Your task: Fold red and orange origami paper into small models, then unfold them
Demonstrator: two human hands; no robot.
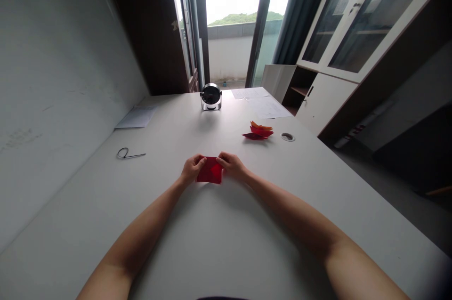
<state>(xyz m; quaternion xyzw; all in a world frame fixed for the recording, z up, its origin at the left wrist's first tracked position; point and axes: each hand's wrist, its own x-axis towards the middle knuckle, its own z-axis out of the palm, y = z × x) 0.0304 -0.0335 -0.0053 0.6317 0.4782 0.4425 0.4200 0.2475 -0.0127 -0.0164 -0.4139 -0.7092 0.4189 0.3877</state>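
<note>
A red sheet of paper (209, 171), roughly square, is held up between my two hands just above the white table. My left hand (192, 168) pinches its upper left corner, thumb in front and fingers behind. At the upper right corner, my right hand (230, 165) grips it the same way, with the fingertips hidden behind the paper. Beyond my right hand lies a small pile of folded red and orange papers (259, 132).
A round device on a metal stand (211, 96) stands at the table's far side. Loose white sheets (264, 104) lie far right, another paper (136, 117) far left. A black cable tie (130, 154) rests at left. A round cable hole (287, 137) is near the right edge.
</note>
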